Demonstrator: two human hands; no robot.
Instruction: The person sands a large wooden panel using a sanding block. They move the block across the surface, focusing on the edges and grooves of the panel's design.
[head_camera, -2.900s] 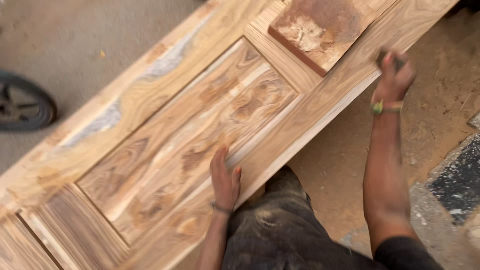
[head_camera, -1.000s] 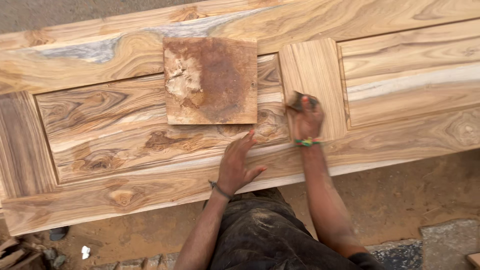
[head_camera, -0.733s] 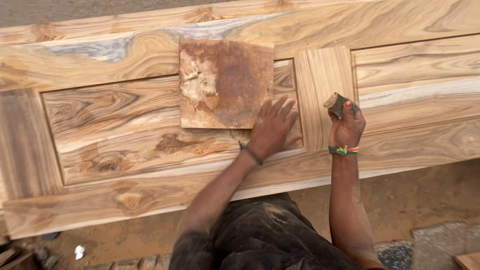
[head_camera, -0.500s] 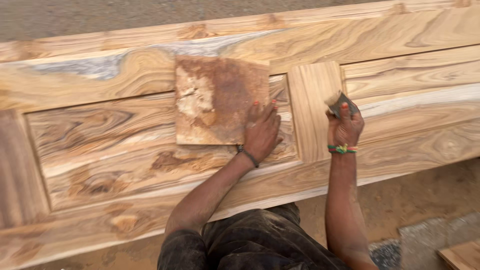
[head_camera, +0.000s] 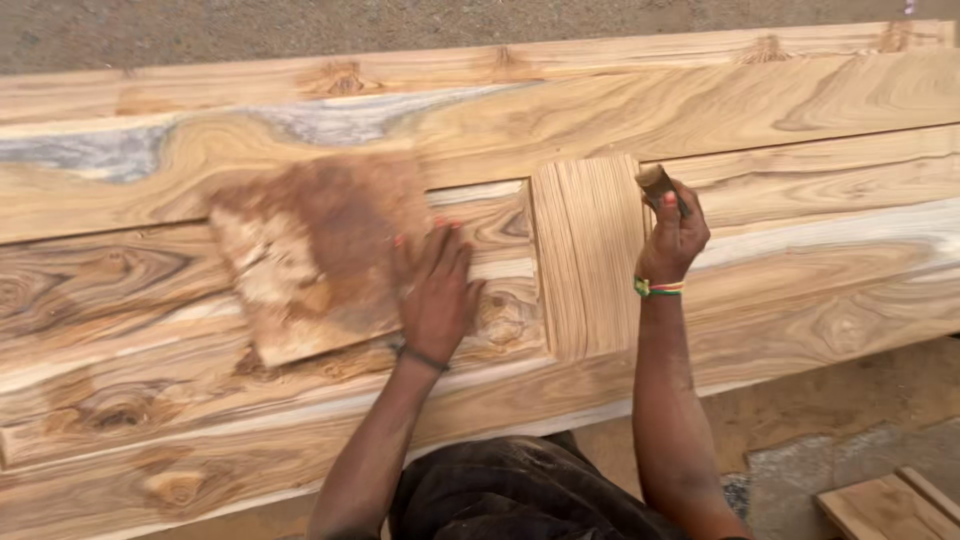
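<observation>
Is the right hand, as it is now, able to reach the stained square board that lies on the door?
Probably not directly. The right hand holds a small sanding block, and the left hand lies against the stained square board, on the side that faces the right hand.

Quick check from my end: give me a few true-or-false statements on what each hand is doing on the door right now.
1. The left hand lies on the square board. True.
2. The right hand is empty. False: it grips a small sanding block.
3. The board lies on the door. True.
4. The board lies right of the right hand. False: left of it.
5. Both wrists are bare. False: both wear bands.
</observation>
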